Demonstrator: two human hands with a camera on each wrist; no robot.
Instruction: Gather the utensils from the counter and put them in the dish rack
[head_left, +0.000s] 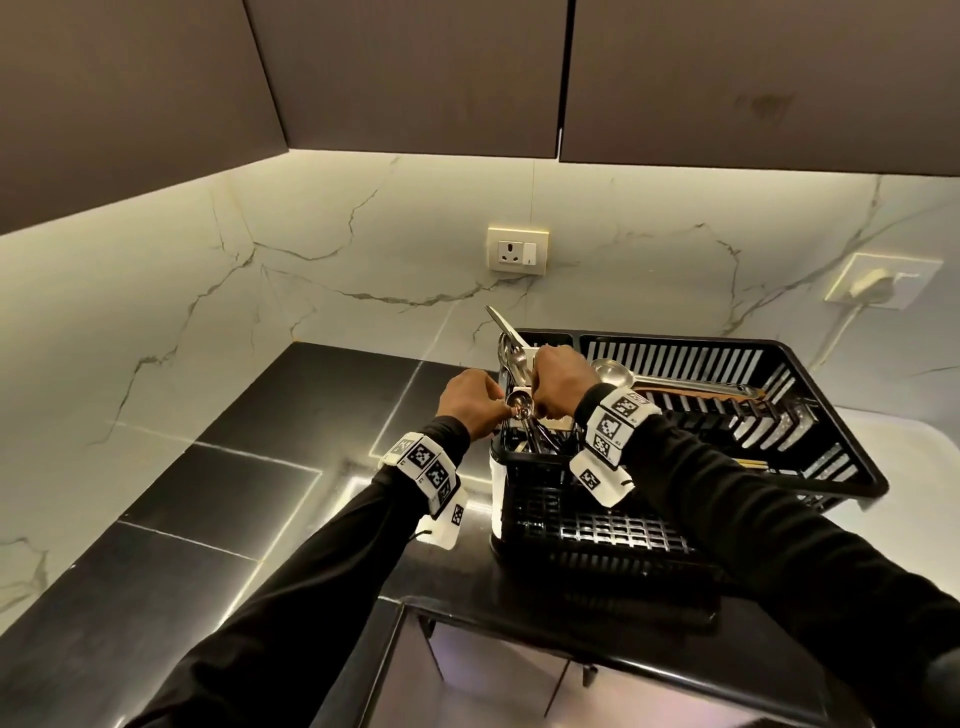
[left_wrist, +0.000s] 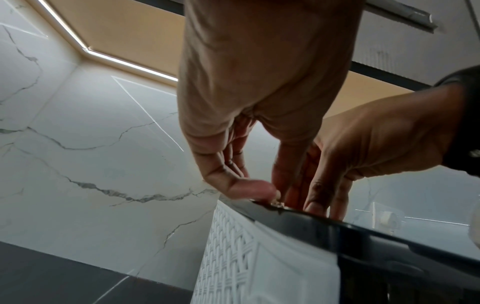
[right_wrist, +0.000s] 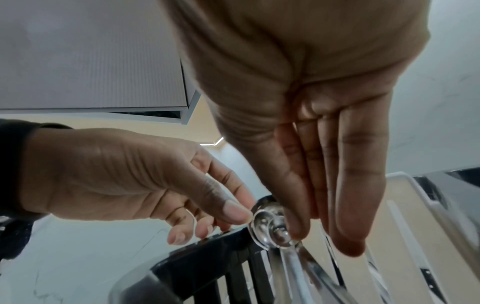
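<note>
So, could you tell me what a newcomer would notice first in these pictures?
Both hands meet over the black dish rack at the counter's right: the left hand and right hand touch a cluster of small steel spoons standing in its cutlery compartment. A steel ladle lies across the rack behind them.
</note>
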